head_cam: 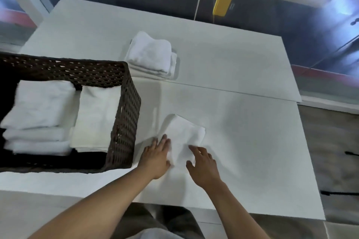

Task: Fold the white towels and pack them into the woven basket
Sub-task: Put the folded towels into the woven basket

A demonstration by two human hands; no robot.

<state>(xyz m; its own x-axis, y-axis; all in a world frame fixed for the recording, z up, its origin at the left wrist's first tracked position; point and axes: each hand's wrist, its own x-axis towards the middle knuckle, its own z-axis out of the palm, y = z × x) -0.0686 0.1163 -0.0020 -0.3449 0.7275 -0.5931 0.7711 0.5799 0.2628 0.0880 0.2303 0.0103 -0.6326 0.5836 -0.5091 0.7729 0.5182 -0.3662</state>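
My left hand (157,156) and right hand (204,167) rest flat-fingered on the folded towel (184,134), gripping nothing; it seems light and limp, best pinched by its layered edges.

I count one woven basket (124,114) at the left of the frame, holding two towel stacks, the left stack (40,103) and the right stack (97,114). One towel pile (151,54) sits upper centre, one single towel (184,134) lower centre, and there are my two hands, left hand (157,158) and right hand (204,167).
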